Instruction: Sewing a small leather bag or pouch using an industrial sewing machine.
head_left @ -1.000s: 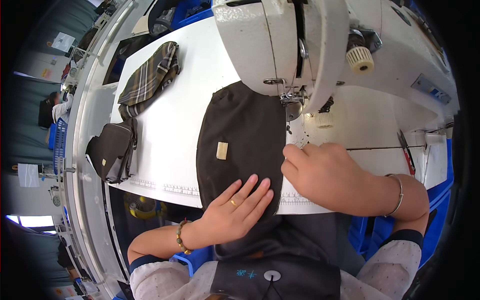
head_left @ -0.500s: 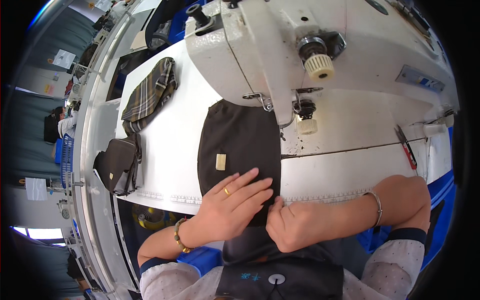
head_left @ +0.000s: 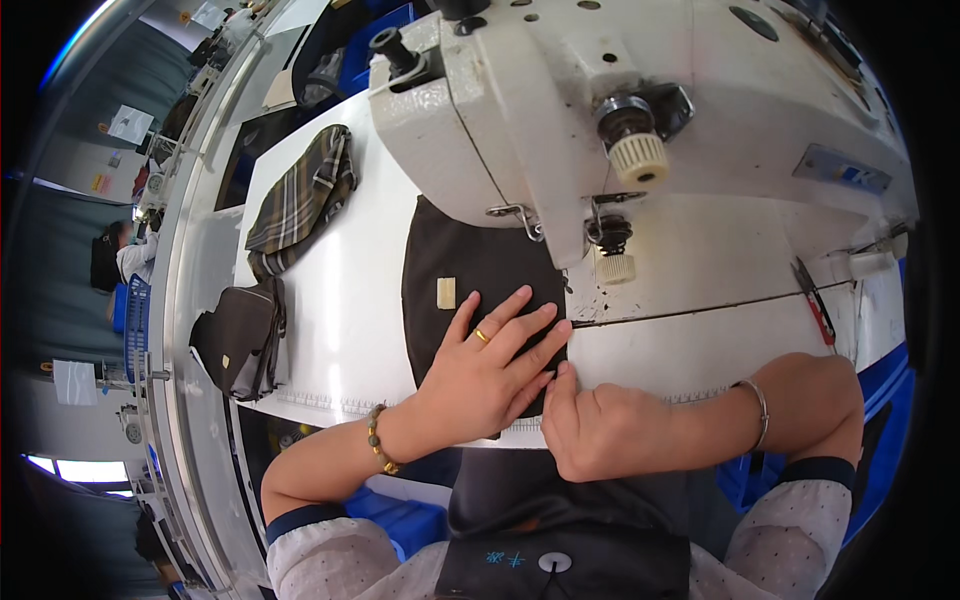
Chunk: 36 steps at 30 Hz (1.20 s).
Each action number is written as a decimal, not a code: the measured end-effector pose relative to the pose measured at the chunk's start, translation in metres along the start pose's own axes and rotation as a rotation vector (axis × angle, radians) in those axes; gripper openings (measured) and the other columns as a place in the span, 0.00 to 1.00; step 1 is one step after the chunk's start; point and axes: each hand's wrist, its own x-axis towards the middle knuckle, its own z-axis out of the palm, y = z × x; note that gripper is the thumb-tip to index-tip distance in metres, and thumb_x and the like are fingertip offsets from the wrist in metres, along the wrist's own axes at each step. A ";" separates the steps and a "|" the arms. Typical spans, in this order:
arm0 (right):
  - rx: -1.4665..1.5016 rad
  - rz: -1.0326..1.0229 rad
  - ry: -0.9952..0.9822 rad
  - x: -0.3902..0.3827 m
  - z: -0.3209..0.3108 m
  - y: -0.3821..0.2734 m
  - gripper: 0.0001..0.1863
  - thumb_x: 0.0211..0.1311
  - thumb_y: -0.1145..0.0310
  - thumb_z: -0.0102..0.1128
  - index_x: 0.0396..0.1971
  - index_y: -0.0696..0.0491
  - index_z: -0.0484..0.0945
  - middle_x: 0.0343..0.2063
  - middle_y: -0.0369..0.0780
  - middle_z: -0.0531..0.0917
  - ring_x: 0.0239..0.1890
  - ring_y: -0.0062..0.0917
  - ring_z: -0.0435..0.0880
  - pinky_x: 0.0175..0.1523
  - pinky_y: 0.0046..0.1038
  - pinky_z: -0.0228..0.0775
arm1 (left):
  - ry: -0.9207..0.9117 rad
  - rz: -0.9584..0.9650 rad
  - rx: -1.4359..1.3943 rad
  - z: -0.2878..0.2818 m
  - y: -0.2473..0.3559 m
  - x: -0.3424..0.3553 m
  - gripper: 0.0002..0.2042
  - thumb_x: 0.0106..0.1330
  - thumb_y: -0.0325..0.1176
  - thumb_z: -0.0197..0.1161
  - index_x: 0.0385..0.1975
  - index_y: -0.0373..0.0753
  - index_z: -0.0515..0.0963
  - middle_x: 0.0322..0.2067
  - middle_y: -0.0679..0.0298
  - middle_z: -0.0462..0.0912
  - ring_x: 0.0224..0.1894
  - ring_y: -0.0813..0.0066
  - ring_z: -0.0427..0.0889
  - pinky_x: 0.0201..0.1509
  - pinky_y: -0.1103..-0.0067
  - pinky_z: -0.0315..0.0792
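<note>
A dark brown fabric panel (head_left: 480, 250) with a small beige patch (head_left: 446, 293) lies on the white table, its far end beneath the head of a white sewing machine (head_left: 540, 130). My left hand (head_left: 485, 370) rests flat on the panel's near part, fingers spread and pointing toward the machine. Beside it, my right hand (head_left: 600, 430) is curled, thumb and forefinger closed at the panel's near right edge. The fingers partly hide that edge. The needle area is hidden behind the machine head.
Folded plaid fabric (head_left: 303, 200) and a folded dark brown piece (head_left: 240, 340) lie at the left. Red-handled thread snips (head_left: 818, 305) lie on the right. A ruler strip (head_left: 330, 404) runs along the front edge. Blue bins (head_left: 400, 520) stand below the table.
The fabric panel has slid farther under the machine head. My left hand has moved forward with it, still flat; my right hand has shifted slightly forward at the edge.
</note>
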 end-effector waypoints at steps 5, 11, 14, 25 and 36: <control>-0.015 0.057 -0.020 -0.001 0.005 0.006 0.16 0.36 0.71 0.59 0.23 0.70 0.81 0.25 0.60 0.84 0.12 0.21 0.74 0.17 0.20 0.64 | 0.050 0.009 0.012 0.001 -0.013 0.017 0.25 0.63 0.42 0.67 0.61 0.47 0.77 0.57 0.62 0.77 0.66 0.56 0.71 0.68 0.52 0.63; -0.042 0.109 -0.012 0.000 0.015 0.020 0.14 0.35 0.70 0.59 0.19 0.68 0.80 0.26 0.63 0.84 0.12 0.20 0.73 0.16 0.21 0.63 | 0.148 0.094 0.059 0.004 -0.035 0.033 0.20 0.61 0.41 0.69 0.54 0.48 0.82 0.51 0.65 0.79 0.61 0.59 0.75 0.64 0.57 0.68; -0.018 0.078 -0.035 0.000 0.020 0.029 0.13 0.35 0.70 0.59 0.18 0.67 0.79 0.27 0.64 0.83 0.12 0.20 0.73 0.15 0.22 0.64 | 0.240 0.138 0.050 0.006 -0.045 0.042 0.17 0.58 0.40 0.71 0.48 0.47 0.85 0.45 0.66 0.81 0.56 0.61 0.79 0.61 0.60 0.69; 0.060 0.204 -0.018 0.002 0.033 0.048 0.07 0.35 0.69 0.60 0.15 0.57 0.75 0.15 0.37 0.69 0.13 0.18 0.72 0.15 0.22 0.60 | 0.356 0.303 0.067 0.004 -0.070 0.052 0.12 0.53 0.32 0.72 0.39 0.43 0.87 0.40 0.68 0.86 0.45 0.67 0.85 0.46 0.75 0.81; 0.078 0.173 -0.260 0.000 0.008 0.049 0.17 0.46 0.72 0.61 0.37 0.63 0.83 0.41 0.54 0.85 0.20 0.19 0.77 0.24 0.20 0.67 | 0.322 0.214 0.013 0.002 -0.071 0.049 0.09 0.59 0.32 0.70 0.39 0.40 0.87 0.44 0.63 0.88 0.47 0.66 0.87 0.51 0.74 0.81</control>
